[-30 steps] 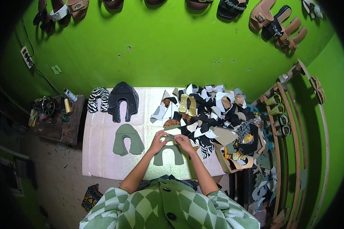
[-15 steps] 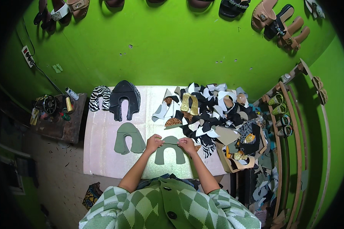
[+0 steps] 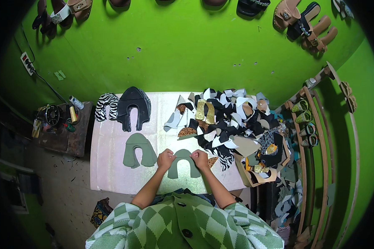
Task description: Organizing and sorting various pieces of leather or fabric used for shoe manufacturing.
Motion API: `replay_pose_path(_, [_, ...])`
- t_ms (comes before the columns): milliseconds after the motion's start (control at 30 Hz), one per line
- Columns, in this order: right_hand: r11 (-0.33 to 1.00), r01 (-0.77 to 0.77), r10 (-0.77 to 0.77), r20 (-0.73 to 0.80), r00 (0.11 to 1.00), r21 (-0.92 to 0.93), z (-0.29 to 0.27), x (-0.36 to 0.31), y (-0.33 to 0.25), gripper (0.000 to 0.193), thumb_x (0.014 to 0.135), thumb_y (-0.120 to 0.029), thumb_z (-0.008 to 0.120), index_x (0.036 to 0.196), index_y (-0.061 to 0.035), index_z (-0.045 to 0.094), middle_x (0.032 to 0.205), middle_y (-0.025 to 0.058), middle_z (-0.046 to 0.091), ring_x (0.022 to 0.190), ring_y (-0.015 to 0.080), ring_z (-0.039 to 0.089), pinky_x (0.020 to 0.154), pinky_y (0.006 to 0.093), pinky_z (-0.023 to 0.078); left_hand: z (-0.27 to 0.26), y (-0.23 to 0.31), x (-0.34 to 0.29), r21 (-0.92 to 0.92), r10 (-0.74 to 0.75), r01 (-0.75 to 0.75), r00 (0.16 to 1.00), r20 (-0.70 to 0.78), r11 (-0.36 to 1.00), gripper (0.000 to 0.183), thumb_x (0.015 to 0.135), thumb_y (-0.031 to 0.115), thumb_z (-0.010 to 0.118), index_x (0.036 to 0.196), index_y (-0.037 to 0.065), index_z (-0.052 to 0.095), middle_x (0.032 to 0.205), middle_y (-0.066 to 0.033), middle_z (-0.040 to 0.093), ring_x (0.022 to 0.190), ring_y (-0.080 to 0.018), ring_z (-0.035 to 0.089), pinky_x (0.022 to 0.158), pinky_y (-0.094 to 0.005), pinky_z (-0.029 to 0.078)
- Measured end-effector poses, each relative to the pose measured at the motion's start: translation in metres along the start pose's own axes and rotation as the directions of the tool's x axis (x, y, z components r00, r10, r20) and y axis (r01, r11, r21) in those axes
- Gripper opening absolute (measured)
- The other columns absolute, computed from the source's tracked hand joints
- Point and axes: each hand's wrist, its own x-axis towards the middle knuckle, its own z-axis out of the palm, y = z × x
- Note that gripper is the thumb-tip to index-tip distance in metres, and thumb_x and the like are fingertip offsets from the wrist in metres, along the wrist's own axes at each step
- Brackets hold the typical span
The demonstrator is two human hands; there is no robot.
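An olive-green, arch-shaped cut piece (image 3: 183, 159) lies at the near middle of the table, its opening facing me. A seam or folded edge crosses its upper part. At that line's left end, my left hand (image 3: 166, 158) is closed, fingertips pinching the piece's edge. My right hand (image 3: 200, 158) is closed in the same way at the right end. Just left of them rests a stack of similar olive-green arch pieces (image 3: 131, 155). Behind that are a pile of black arch pieces (image 3: 134, 104) and some zebra-striped ones (image 3: 104, 103).
A heap of black, white, gold and leopard-print scraps (image 3: 228, 114) covers the table's back right. An open cardboard box (image 3: 246, 175) of scraps stands at the right edge. To the left, a sewing machine (image 3: 53, 114) sits on a small dark table. A wooden shoe rack (image 3: 318, 162) is far right.
Both hands have curled tighter at the green piece's edges, and the right has shifted slightly left. The piece stays in nearly the same place; the whole view has shifted a little.
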Motion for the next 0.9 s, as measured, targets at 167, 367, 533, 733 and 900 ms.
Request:
replay_pose_path(167, [1.000,0.017,-0.017,-0.018,1.000,0.001,0.001,0.001,-0.001,0.016,0.072,-0.011,0.075,0.075,0.0015,0.064,0.064,0.0062,0.063,0.057,0.0093,0.057,0.056,0.0239,0.047,-0.005,0.009,-0.007,0.163,0.002,0.012,0.996,-0.087,0.987,0.028,0.068,0.026,0.076,0.087,0.012,0.063,0.079,-0.0015,0.069,0.075,-0.0220,0.066,0.065,-0.0350,0.050])
replay_pose_path(367, [0.999,0.012,-0.012,-0.013,1.000,-0.048,0.001,-0.001,-0.006,0.017,0.073,-0.011,0.073,0.076,0.0019,0.064,0.064,0.0074,0.063,0.056,0.0113,0.057,0.056,0.0248,0.047,-0.010,0.012,-0.008,0.177,-0.023,0.041,0.995,-0.098,0.983,0.029,0.066,0.028,0.078,0.086,0.012,0.063,0.077,-0.0004,0.069,0.075,-0.0214,0.066,0.065,-0.0348,0.050])
replay_pose_path(533, [0.995,0.041,-0.044,-0.033,0.998,-0.094,0.001,-0.003,-0.008,0.016,0.074,-0.011,0.072,0.076,0.0020,0.064,0.063,0.0080,0.062,0.056,0.0126,0.057,0.055,0.0261,0.047,-0.008,0.009,-0.007,0.181,-0.020,0.040,0.994,-0.112,0.983,0.028,0.066,0.028,0.078,0.086,0.012,0.063,0.077,-0.0006,0.069,0.074,-0.0215,0.066,0.065,-0.0346,0.050])
replay_pose_path(733, [0.990,0.064,-0.071,-0.047,0.996,-0.126,0.002,-0.006,-0.013,0.014,0.074,-0.011,0.070,0.077,0.0013,0.063,0.063,0.0107,0.062,0.056,0.0188,0.059,0.056,0.0298,0.047,-0.008,0.010,-0.007,0.164,-0.029,0.045,0.994,-0.103,0.985,0.028,0.066,0.027,0.077,0.085,0.012,0.063,0.078,-0.0010,0.069,0.075,-0.0220,0.066,0.065,-0.0359,0.049])
replay_pose_path(900, [0.988,0.048,-0.056,-0.053,0.997,-0.147,0.002,-0.008,-0.018,0.013,0.074,-0.010,0.069,0.077,0.0001,0.061,0.065,0.0123,0.061,0.060,0.0235,0.060,0.058,0.0326,0.047,-0.006,0.008,-0.005,0.158,-0.020,0.038,0.994,-0.111,0.987,0.027,0.066,0.026,0.077,0.084,0.012,0.063,0.076,-0.0010,0.068,0.074,-0.0224,0.065,0.064,-0.0365,0.049])
